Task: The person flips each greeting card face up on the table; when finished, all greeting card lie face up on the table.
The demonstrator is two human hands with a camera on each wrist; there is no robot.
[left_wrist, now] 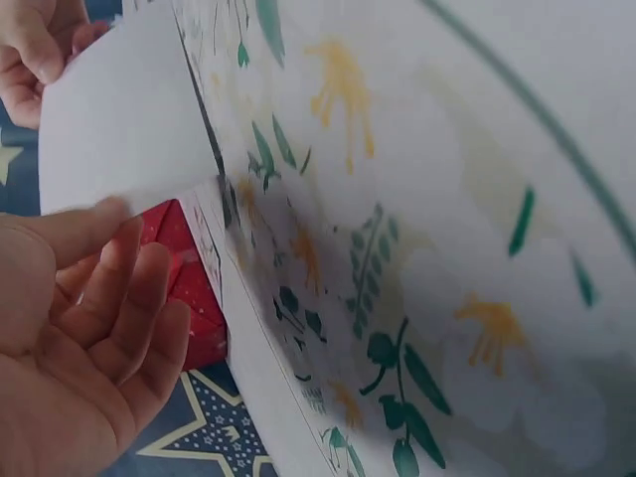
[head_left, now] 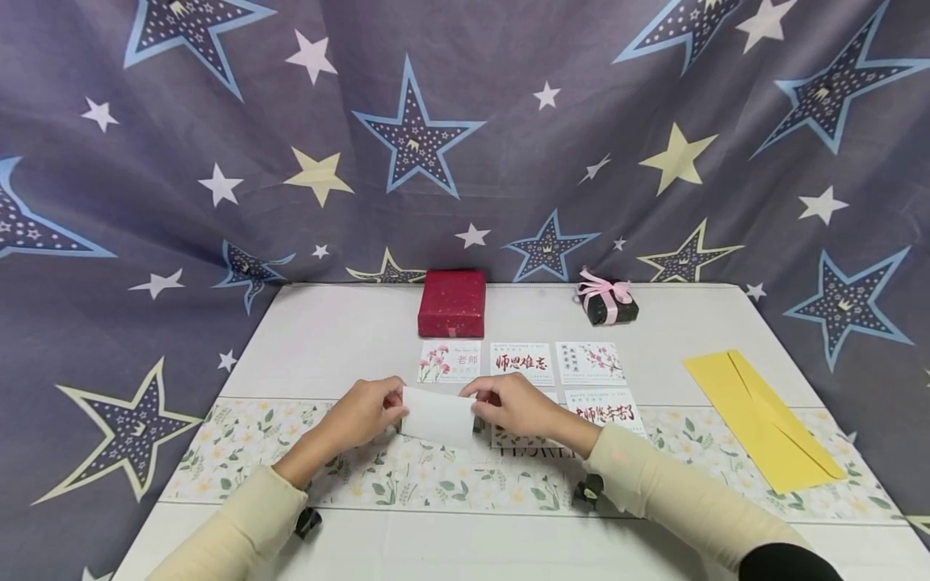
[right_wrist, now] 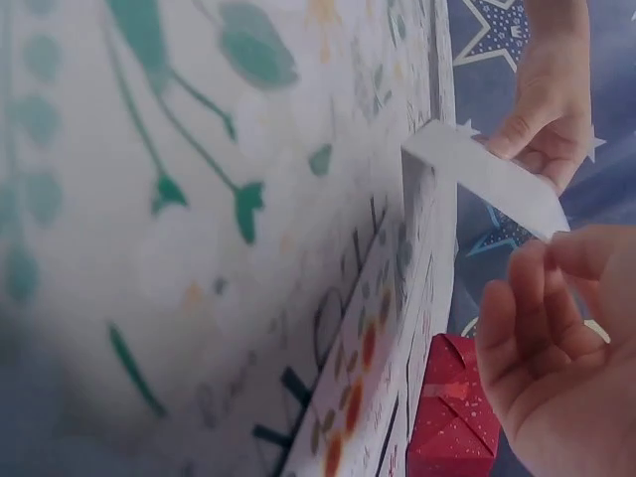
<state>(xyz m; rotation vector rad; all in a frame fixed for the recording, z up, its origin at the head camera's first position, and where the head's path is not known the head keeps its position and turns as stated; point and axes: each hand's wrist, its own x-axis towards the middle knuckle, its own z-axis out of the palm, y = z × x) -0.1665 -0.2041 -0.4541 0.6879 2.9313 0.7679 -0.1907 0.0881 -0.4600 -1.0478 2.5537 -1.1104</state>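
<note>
1. The left hand [head_left: 363, 411] pinches the left edge of a small blank white paper card [head_left: 438, 416].
2. The right hand [head_left: 517, 407] pinches its right edge.
3. The card is held just above the floral-strip worktop [head_left: 349, 339], before printed greeting cards [head_left: 521, 363].

A red box [head_left: 451, 303], ribboned gift [head_left: 609, 301], printed cards [head_left: 521, 362] and yellow envelope [head_left: 763, 418] lie on the table [head_left: 341, 331].

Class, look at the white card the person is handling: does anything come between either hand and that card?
No. The left hand pinches the left edge of the white card and the right hand pinches its right edge, so both touch it directly. The other cards lie on the table behind it.
</note>
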